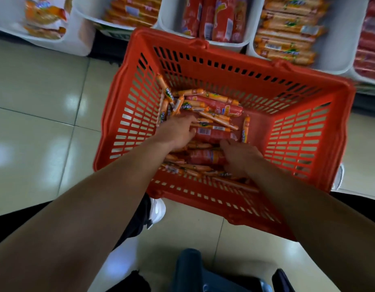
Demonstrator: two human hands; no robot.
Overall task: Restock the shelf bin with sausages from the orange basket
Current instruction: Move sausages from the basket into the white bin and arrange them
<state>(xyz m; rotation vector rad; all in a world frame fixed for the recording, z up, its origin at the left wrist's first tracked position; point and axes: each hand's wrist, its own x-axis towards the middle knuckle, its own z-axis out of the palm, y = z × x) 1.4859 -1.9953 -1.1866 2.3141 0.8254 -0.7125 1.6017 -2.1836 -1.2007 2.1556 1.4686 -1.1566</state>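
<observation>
1. The left hand (178, 131) lies palm down on the heap, with its fingers pushed in among the thin orange sausages (193, 92). I cannot tell whether it grips any of them.
2. The right hand (240, 157) is near the left but not touching it. Its fingers and thumb curl round the end of a thick red sausage (203, 157).
3. Between the two hands lies a barcode-labelled red sausage (214, 133), touching the left thumb.
4. All these sausages are at the bottom of the orange basket (129, 123), which stands on the tiled floor (45, 91), just in front of the shelf.
5. Beyond its far rim, the white shelf bins (338, 49) already hold red and orange packs. Which bin is to be filled, I cannot say.
6. I judge that the step in hand is the picking: a load is being gathered and nothing is lifted yet.
7. The next move calls for a firm grip, because the wrappers look smooth. Then comes a lift over the high basket wall, to the bin that holds the same kind.
</observation>
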